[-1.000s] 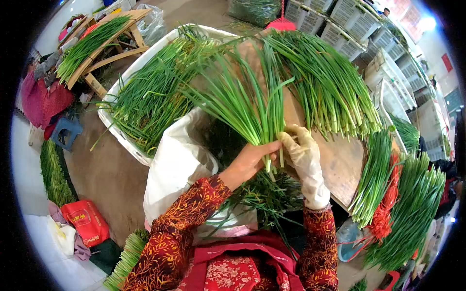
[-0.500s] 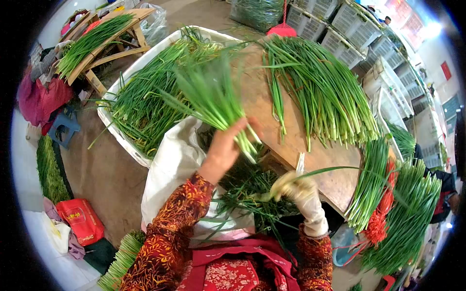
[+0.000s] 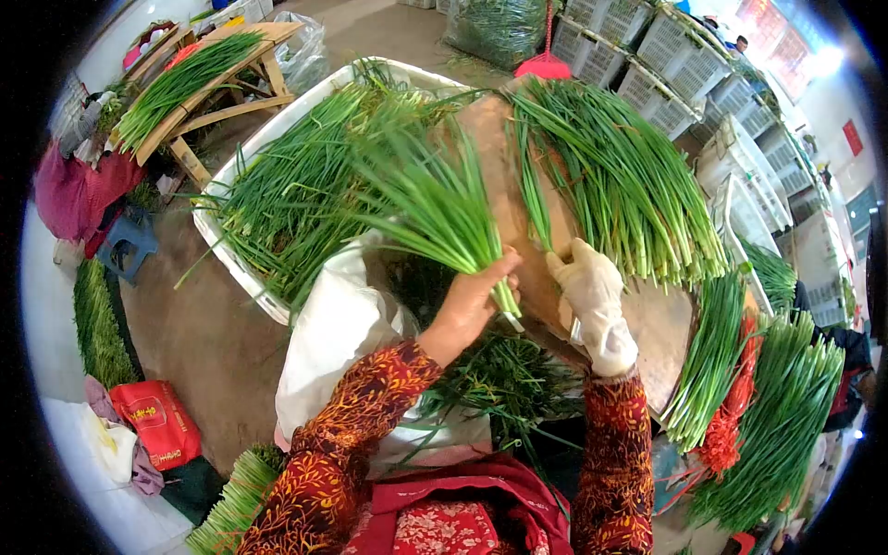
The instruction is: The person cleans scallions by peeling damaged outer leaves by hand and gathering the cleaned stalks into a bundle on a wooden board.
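My bare left hand (image 3: 472,301) is closed around the lower stalks of a bunch of garlic chives (image 3: 453,217). The leafy tops fan up and left, blurred by motion, and the pale cut ends poke out below the fist. My right hand (image 3: 592,291), in a pale glove, is over the wooden board (image 3: 661,324). Its bent fingertips meet the stem ends of a thin bundle of chives (image 3: 532,199) lying there; the grip is partly hidden. Right of that bundle a broad heap of chives (image 3: 629,185) covers the board.
A white tub (image 3: 236,259) of loose chives stands left of the board. In front of me are a white sack (image 3: 324,324) and loose dark leaves (image 3: 499,379). Tied chives (image 3: 777,416) and red twine (image 3: 726,435) lie at right. Crates (image 3: 671,60) are stacked behind.
My right hand has moved up from the loose leaves onto the board, and the long leaf trailing from it is gone. My left hand has shifted slightly right and down with its bunch.
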The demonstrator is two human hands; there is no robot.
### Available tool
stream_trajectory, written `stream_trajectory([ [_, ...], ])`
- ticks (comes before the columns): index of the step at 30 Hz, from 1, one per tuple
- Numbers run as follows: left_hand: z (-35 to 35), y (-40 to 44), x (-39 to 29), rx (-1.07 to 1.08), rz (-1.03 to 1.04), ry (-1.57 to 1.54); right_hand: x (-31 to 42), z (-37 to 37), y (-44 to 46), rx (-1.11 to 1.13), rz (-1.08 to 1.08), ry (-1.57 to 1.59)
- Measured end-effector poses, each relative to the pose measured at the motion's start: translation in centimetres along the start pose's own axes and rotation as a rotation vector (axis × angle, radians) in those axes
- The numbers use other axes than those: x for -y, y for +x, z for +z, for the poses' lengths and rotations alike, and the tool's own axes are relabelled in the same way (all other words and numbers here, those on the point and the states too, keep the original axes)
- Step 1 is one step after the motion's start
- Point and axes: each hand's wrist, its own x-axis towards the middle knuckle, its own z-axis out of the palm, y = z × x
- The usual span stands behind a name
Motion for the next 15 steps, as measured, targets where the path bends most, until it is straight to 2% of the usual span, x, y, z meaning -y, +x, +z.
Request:
stream_trajectory([
  [1, 0.4, -0.1, 0.3, -0.005, -0.014, 0.030, 0.1, -0.5, -0.8, 0.012, 0.054, 0.090],
  [5, 0.8, 0.1, 1.9, 0.048, 0.062, 0.125, 1.3, -1.8, -4.7, -0.009, 0.017, 0.423],
  [7, 1.3, -0.2, 2.0, 0.046, -0.058, 0.094, 1.2, -1.6, -5.6, 0.004, -0.002, 0.484],
  [9, 1.6, -0.6, 2.2, 0.059, -0.072, 0.078, 1.4, -1.8, -6.1, 0.040, 0.125, 0.659],
  [13, 1.6, -1.2, 2.5, -0.019, -0.042, 0.131, 0.6, -0.6, -6.3, 0.103, 0.154, 0.951],
  [15, 2.0, -1.6, 2.0, -0.025, -0.106, 0.113, 0.5, 0.0, -6.5, 0.022, 0.108, 0.853],
])
